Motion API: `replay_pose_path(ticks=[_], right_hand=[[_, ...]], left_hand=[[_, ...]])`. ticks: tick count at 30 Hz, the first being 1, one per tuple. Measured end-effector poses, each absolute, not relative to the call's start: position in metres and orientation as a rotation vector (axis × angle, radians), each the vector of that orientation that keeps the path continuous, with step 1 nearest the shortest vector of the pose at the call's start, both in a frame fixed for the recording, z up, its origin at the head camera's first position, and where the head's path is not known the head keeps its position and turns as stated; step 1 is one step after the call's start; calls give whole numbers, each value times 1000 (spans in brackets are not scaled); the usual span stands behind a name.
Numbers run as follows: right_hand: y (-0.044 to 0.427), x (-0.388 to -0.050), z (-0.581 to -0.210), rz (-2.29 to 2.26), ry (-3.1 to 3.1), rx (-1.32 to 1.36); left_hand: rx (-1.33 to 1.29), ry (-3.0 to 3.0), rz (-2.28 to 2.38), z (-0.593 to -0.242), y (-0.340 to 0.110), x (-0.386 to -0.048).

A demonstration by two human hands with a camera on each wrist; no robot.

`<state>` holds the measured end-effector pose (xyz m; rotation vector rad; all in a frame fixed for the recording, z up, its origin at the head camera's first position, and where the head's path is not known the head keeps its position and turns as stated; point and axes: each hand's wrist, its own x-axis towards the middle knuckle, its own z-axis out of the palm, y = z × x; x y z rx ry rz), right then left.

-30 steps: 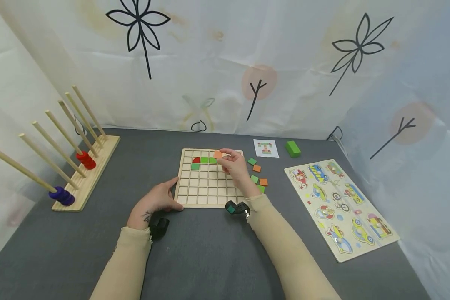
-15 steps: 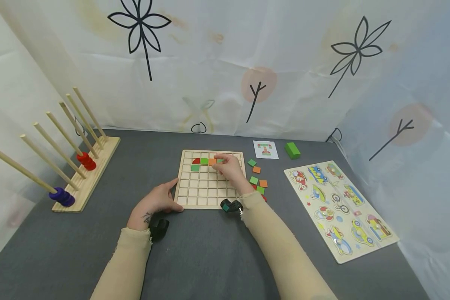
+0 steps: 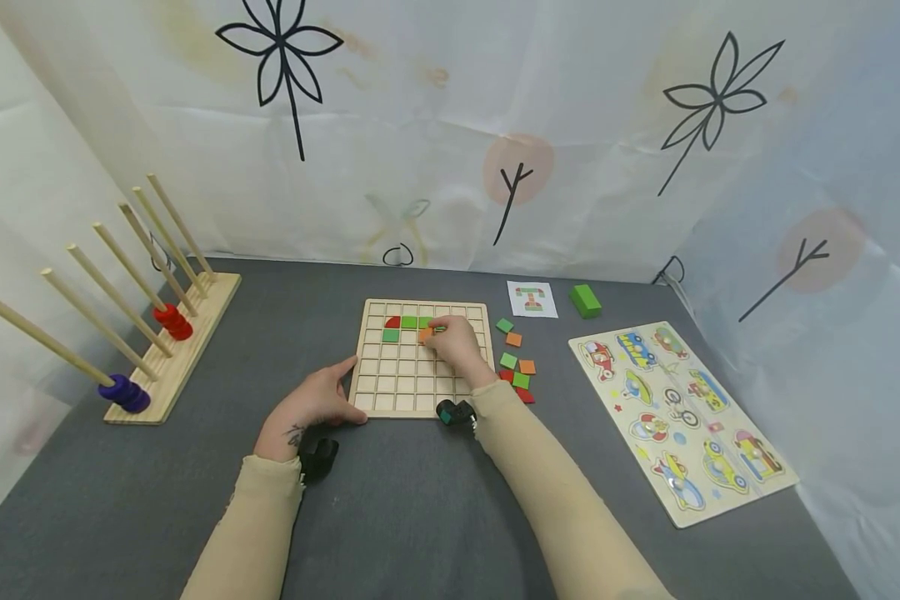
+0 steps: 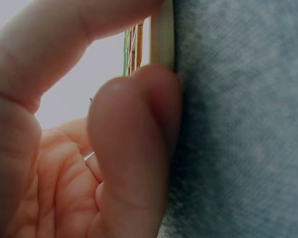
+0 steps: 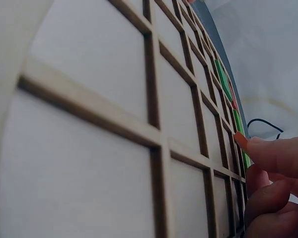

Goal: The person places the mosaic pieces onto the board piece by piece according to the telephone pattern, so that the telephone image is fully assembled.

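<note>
A wooden grid board [image 3: 405, 386] lies on the dark tabletop. My left hand [image 3: 317, 402] holds its near left corner, index finger on the side edge, thumb at the front. Between thumb and fingers my right hand [image 3: 459, 346] pinches a square orange tile [image 3: 425, 336], just below the upper row of placed tiles. In the right wrist view that orange tile [image 5: 242, 141] is tilted at the grid. Set in the board are a red rounded tile [image 3: 393, 322], a green tile [image 3: 408, 322] with another beside it, and a green tile [image 3: 391, 336] below. The right fingers partly hide the row's right end.
Loose green, orange and red tiles [image 3: 527, 367] lie right of the board. Behind them are a printed pattern card [image 3: 519, 307] and a green block [image 3: 586, 301]. A vehicle puzzle board [image 3: 675, 417] lies at right, a peg stand [image 3: 195, 333] at left.
The right hand has brought the orange tile left and toward me, from above the top row to a cell under the green tiles. The left hand stays at the board's corner.
</note>
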<state>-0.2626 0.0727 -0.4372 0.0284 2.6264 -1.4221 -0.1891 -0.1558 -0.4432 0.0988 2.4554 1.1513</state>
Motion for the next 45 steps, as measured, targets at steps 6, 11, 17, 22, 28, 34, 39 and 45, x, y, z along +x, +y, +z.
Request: replay_pose_path(ticks=[6, 11, 17, 22, 28, 34, 39, 45], right_hand=[[71, -263, -438, -1373, 2652, 37], [71, -263, -438, -1318, 2682, 42], [71, -263, -437, -1286, 2702, 52], [78, -261, -429, -1417, 2638, 36], [108, -255, -415, -1769, 2439, 13], [153, -244, -405, -1870, 2364, 61], [187, -234, -406, -1682, 2513, 94], [211, -225, -414, -1509, 2580, 161]], left_hand=[[98, 2454, 1153, -442, -155, -189], [94, 2460, 1155, -441, -153, -188], [115, 2463, 1156, -442, -153, -189], [121, 2462, 1158, -443, -154, -189], [118, 2459, 1160, -442, -153, -188], [128, 2455, 1174, -442, -153, -188], [118, 2444, 1180, -443, -154, -189], [111, 2436, 1177, -443, -156, -189]])
